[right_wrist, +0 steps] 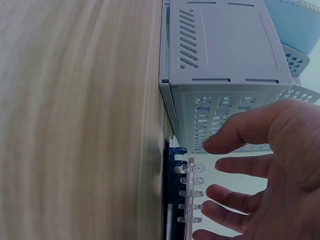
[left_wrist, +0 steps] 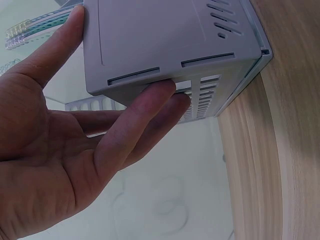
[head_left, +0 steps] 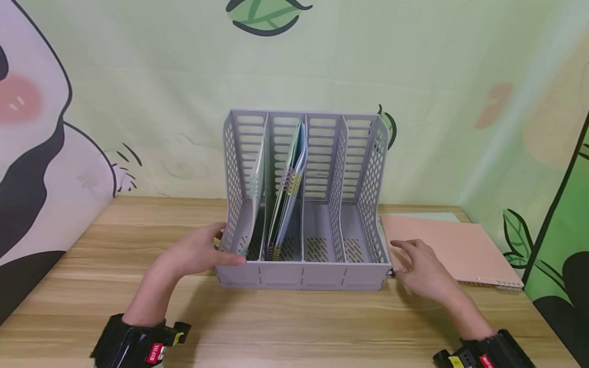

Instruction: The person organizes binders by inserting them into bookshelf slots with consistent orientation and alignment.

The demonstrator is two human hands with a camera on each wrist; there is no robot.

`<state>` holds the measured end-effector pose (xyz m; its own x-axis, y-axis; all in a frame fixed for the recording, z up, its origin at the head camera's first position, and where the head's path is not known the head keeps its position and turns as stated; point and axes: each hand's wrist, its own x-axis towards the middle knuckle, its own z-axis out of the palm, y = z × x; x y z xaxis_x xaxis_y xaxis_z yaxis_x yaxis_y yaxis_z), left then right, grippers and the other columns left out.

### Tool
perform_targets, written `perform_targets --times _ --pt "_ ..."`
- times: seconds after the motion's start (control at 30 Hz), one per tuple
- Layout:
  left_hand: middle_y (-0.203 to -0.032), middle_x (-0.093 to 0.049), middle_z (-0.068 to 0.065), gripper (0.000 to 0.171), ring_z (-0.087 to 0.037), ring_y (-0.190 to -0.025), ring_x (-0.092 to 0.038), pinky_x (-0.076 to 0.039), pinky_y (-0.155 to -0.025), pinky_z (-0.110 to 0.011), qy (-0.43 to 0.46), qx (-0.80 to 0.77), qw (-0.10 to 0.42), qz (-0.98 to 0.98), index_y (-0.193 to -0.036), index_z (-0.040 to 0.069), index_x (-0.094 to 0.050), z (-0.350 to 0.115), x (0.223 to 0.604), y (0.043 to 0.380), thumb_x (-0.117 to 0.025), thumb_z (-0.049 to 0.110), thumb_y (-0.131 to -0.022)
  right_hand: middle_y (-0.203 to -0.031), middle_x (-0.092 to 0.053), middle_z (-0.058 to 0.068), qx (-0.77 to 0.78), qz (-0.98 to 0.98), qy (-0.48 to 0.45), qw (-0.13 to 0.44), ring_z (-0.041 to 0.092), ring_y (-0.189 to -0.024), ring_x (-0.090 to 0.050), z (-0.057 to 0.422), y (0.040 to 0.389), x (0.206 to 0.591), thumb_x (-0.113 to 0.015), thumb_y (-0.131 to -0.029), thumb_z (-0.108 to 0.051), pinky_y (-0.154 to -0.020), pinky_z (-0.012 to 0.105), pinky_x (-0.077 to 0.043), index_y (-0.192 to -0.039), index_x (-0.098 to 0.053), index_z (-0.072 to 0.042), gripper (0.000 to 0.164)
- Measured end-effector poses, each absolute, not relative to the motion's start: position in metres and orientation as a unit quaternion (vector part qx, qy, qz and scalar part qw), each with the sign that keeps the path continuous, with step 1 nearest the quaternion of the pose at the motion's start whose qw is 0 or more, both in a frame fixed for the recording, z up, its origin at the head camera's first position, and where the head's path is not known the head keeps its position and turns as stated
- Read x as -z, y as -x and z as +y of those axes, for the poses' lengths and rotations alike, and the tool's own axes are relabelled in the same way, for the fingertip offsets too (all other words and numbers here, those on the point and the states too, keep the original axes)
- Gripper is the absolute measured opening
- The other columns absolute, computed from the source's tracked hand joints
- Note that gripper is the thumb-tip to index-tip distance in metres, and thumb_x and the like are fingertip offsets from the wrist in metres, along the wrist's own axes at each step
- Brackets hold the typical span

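Note:
A grey-purple plastic file rack (head_left: 303,276) with several upright compartments stands on the wooden table. My left hand (head_left: 195,253) grips its front left corner, thumb over the front rim and fingers against the outer side wall (left_wrist: 200,95). A pale notebook (head_left: 256,189) leans in the leftmost compartment, and several ring-bound notebooks (head_left: 289,191) lean together in the one beside it. The two compartments on the right hold nothing. My right hand (head_left: 421,271), fingers spread, hovers by the near left edge of a pink notebook (head_left: 451,245). Ring bindings (right_wrist: 191,195) show close to its fingertips in the right wrist view.
The pink notebook lies on top of others to the right of the rack, with a pale blue one (head_left: 437,216) showing behind it. A green printed backdrop (head_left: 303,71) rises behind the wooden table (head_left: 276,327).

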<state>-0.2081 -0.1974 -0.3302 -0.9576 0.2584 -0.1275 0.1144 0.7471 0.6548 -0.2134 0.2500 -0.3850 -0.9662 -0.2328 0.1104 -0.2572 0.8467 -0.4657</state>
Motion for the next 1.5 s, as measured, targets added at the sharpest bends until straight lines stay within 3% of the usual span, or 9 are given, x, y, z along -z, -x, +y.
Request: perform_targets --times 0.17,0.47,1.13,1.5 --pt "-0.118 -0.059 -0.015 0.089 -0.028 -0.102 -0.061 -0.049 -0.084 -0.043 -0.101 -0.346 0.108 0.927 -0.141 -0.002 -0.044 -0.197 0.331 0.208 -0.082 0.045 -0.076 -0.13 -0.043 0.03 -0.222 -0.967 -0.121 0.017 0.05 -0.118 -0.039 0.252 0.214 0.388 -0.076 -0.069 -0.002 -0.093 0.059 -0.038 -0.137 -0.051 0.004 0.072" --pt "-0.118 -0.059 -0.015 0.088 -0.028 -0.101 -0.061 -0.049 -0.083 -0.042 -0.102 -0.348 0.108 0.926 -0.141 -0.002 -0.043 -0.197 0.33 0.208 -0.082 0.043 -0.077 -0.133 -0.039 0.033 -0.186 -0.977 -0.102 0.013 0.053 -0.12 -0.037 0.254 0.216 0.391 -0.084 -0.068 -0.009 -0.092 0.06 -0.038 -0.139 -0.047 0.006 0.082" --pt "-0.119 -0.059 -0.016 0.09 -0.028 -0.101 -0.061 -0.049 -0.082 -0.043 -0.102 -0.343 0.105 0.928 -0.142 -0.002 -0.043 -0.197 0.33 0.208 -0.082 0.046 -0.076 -0.133 -0.045 0.032 -0.16 -0.983 -0.089 -0.009 0.051 -0.122 -0.042 0.262 0.221 0.393 -0.084 -0.07 -0.005 -0.099 0.059 -0.033 -0.133 -0.052 0.008 0.072" --pt "-0.119 -0.059 -0.015 0.089 -0.028 -0.101 -0.061 -0.049 -0.082 -0.043 -0.103 -0.343 0.105 0.928 -0.142 -0.001 -0.043 -0.198 0.331 0.208 -0.082 0.046 -0.076 -0.128 -0.053 0.027 -0.151 -0.985 -0.079 -0.033 0.048 -0.12 -0.049 0.262 0.221 0.392 -0.078 -0.078 -0.006 -0.094 0.055 -0.04 -0.129 -0.055 0.011 0.058"
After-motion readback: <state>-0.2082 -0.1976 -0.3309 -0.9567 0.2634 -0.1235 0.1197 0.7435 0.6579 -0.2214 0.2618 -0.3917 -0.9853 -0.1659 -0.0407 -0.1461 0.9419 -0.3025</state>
